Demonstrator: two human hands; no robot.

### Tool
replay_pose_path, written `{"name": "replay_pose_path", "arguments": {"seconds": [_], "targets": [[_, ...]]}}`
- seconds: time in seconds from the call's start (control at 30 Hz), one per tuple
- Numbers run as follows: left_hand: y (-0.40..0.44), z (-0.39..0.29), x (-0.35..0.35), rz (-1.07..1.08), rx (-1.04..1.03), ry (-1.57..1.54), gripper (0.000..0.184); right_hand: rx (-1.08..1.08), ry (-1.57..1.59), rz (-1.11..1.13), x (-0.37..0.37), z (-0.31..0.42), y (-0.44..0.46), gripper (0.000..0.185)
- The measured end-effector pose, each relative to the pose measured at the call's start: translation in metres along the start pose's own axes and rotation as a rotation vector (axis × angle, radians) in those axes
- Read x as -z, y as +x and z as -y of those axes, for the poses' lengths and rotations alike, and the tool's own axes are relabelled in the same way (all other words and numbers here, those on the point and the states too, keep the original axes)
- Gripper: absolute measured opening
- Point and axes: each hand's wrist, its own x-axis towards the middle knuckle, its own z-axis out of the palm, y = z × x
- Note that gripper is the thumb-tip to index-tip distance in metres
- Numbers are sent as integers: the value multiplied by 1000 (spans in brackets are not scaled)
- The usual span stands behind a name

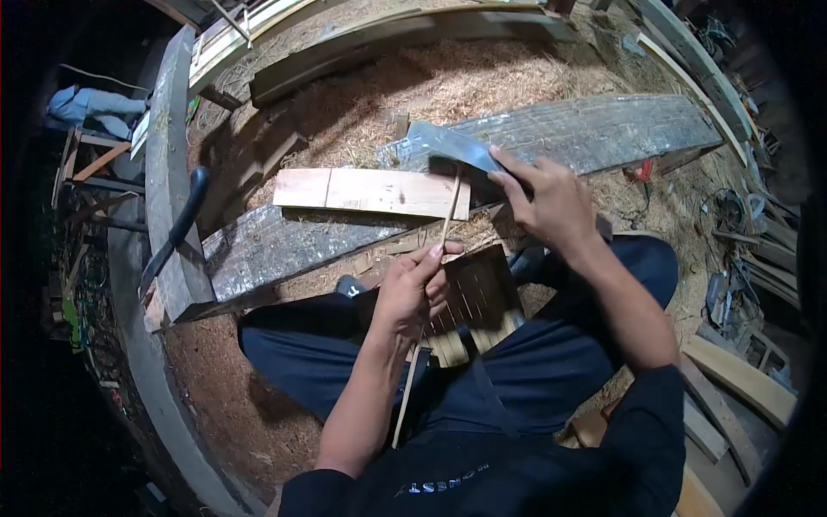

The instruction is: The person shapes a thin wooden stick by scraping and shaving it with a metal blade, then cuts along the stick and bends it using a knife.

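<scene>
My left hand is closed around a thin wooden stick, pinching it near its upper part. The stick's top end leans over a pale wooden block, and its lower length runs down past my wrist toward my lap. In my right hand is a broad-bladed knife, gripped by its handle, the blade pointing up and left. The blade is just above the block's right end, close to the stick's tip; whether they touch I cannot tell. The block lies across a weathered plank.
A dark curved-handled tool rests against a long beam at the left. Wood shavings cover the ground. A slatted wooden piece stands between my legs. Boards and cables lie at the right.
</scene>
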Motion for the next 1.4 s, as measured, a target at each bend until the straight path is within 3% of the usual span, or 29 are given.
{"name": "replay_pose_path", "arguments": {"seconds": [0.07,0.17,0.3,0.57,0.77,1.03,1.13,1.27,1.4], "targets": [[0,3,1,11,16,-46,29,-3,259,-41,-8,-4,0,31],[-3,-1,-3,-39,39,-5,28,59,383,-131,-17,-19,5,29],[-2,2,-2,-16,52,-29,31,105,328,-199,-6,-18,4,28],[-5,1,-5,26,54,-90,40,131,469,-61,-9,-4,-13,19],[-6,3,-3,20,28,-65,43,210,411,7,-12,7,-26,22],[-4,6,-2,-67,85,-44,20,309,261,-14,-19,14,-37,32],[-5,6,-2,-56,59,-20,22,263,266,23,-18,15,-36,32],[-4,7,-2,-9,50,-81,38,243,243,-51,-25,9,-29,31],[-7,6,-4,-48,50,-44,37,209,268,-23,-30,3,-27,33]]}}
